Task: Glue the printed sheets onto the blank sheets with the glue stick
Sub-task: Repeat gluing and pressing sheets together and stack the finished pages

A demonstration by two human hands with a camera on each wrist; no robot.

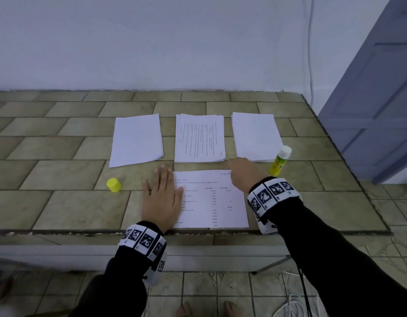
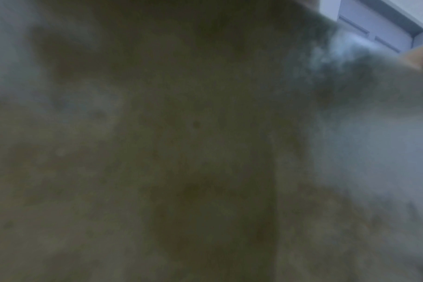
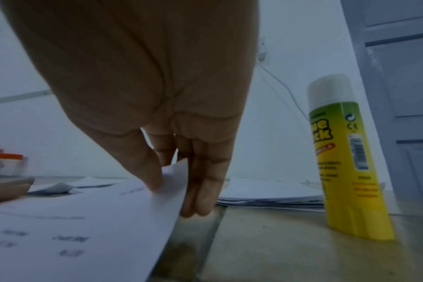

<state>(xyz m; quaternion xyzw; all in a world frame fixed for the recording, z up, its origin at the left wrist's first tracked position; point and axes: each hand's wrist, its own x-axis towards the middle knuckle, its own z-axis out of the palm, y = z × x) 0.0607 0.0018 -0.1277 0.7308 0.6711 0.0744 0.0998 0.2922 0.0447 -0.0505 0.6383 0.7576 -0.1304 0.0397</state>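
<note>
A printed sheet lies at the tiled table's front edge. My left hand lies flat, fingers straight, on the sheet's left edge. My right hand pinches the sheet's far right corner. In the right wrist view the thumb sits on top of the printed sheet, the fingers behind its raised edge. The uncapped yellow glue stick stands just right of that hand. Its yellow cap lies left of my left hand. The left wrist view is dark and blurred.
Three stacks lie along the back: blank sheets at left, printed sheets in the middle, blank sheets at right. A white wall closes the far side and a grey-blue door stands past the table's right edge.
</note>
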